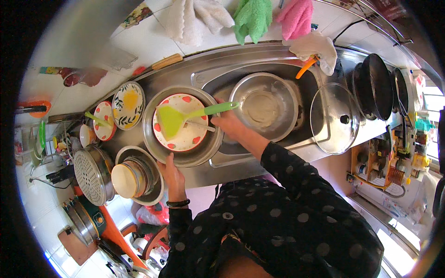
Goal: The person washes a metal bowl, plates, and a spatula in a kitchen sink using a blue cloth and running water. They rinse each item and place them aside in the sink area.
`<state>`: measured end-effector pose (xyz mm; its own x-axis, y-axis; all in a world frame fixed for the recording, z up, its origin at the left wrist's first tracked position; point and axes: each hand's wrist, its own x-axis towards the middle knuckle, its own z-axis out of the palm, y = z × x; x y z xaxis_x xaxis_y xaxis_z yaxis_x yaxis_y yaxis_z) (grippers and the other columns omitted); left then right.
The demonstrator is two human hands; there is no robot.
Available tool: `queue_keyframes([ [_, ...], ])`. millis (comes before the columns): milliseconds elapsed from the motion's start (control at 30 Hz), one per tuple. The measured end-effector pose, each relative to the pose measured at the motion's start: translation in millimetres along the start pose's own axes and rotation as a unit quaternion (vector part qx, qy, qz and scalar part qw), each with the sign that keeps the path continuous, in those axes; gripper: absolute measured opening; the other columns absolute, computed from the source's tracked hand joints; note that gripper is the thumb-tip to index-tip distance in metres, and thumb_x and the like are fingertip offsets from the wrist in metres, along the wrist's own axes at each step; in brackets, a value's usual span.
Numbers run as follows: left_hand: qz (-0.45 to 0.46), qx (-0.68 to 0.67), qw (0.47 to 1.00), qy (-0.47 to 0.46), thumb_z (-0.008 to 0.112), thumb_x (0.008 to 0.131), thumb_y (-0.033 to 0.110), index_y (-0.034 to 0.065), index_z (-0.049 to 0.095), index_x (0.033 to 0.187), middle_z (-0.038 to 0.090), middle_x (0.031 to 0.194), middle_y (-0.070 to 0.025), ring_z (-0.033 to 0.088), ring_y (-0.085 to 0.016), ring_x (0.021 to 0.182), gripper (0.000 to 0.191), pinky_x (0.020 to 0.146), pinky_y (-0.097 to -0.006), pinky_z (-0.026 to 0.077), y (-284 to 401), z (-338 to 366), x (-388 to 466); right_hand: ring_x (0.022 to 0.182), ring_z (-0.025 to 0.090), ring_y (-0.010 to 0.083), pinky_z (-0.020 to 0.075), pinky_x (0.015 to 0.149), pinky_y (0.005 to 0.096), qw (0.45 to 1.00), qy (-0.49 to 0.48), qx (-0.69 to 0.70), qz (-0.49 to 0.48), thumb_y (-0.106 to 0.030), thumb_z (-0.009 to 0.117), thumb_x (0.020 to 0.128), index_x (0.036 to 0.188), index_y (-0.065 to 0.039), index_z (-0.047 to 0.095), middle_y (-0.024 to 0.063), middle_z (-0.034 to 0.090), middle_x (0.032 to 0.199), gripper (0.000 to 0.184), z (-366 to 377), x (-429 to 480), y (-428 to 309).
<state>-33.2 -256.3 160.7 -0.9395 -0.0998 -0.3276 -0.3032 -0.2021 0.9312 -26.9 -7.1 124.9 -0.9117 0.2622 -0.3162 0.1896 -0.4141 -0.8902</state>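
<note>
A large stainless steel basin [184, 160] stands on the counter left of the sink, with both my hands at its rim. My left hand [172, 177] grips its near left side, thumb up on the rim. On its right side my right hand [227, 121] holds the rim, fingers partly hidden. Inside the basin lies a plate with a strawberry pattern [191, 142], and a green spatula [172, 120] rests across it, its handle reaching over my right hand. Beside the spatula is a thin pale handle. A second metal basin [262, 104], with some cloudy liquid in it, sits in the sink.
A glass lid [333, 118] leans over the sink's right edge, near black pans [377, 87]. Patterned plates [128, 106], a steamer pot [90, 175] and stacked bowls in a basin [127, 180] stand at the left. Cloths [253, 21] hang above; an orange-handled tool [307, 66] hangs by the sink.
</note>
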Motion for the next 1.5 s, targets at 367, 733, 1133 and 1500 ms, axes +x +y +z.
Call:
queue_keyframes([
  [367,-0.017,0.030,0.996,-0.087,0.061,0.081,0.006,-0.0016,0.040,0.125,0.050,0.121,-0.0112,0.049,-0.020,0.109,0.050,0.099,-0.0337,0.036,-13.4,51.7,-15.5,0.124,0.042,0.0238,0.0347,0.104,0.0355,0.991,0.083,0.105,-0.001,0.005,0.053,0.075,0.145,-0.005,0.020,0.0128,0.045,0.132,0.078,-59.3,-49.7,-29.6],
  [733,-0.059,0.071,0.980,-0.177,0.057,0.078,0.004,-0.0029,0.034,0.124,0.044,0.123,-0.0121,0.044,-0.019,0.112,0.052,0.101,-0.0324,0.033,-80.9,117.2,-22.6,0.099,0.052,0.0187,0.0443,0.085,0.0317,0.970,0.209,0.122,0.005,0.004,0.052,0.072,0.141,-0.008,0.033,0.0081,0.052,0.117,0.073,-143.1,-84.2,-15.6],
  [1133,-0.067,0.139,0.962,-0.226,0.055,0.076,0.003,-0.0042,0.046,0.107,0.043,0.109,-0.0098,0.045,-0.017,0.102,0.033,0.092,-0.0308,0.036,-129.1,151.6,-26.0,0.082,0.053,0.0155,0.0461,0.072,0.0250,0.951,0.265,0.151,0.055,0.002,0.048,0.070,0.129,-0.007,0.043,0.0046,0.055,0.094,0.060,-210.9,-87.9,48.0],
  [1500,-0.017,0.245,0.934,-0.259,0.056,0.074,0.008,-0.0036,0.059,0.110,0.054,0.104,-0.0177,0.052,-0.031,0.100,0.038,0.090,-0.0383,0.040,-191.8,183.8,1.0,0.075,0.051,0.0191,0.0465,0.065,0.0321,0.903,0.343,0.199,0.166,0.001,0.051,0.070,0.095,-0.006,0.056,0.0046,0.051,0.081,0.027,-262.8,-68.2,95.8],
])
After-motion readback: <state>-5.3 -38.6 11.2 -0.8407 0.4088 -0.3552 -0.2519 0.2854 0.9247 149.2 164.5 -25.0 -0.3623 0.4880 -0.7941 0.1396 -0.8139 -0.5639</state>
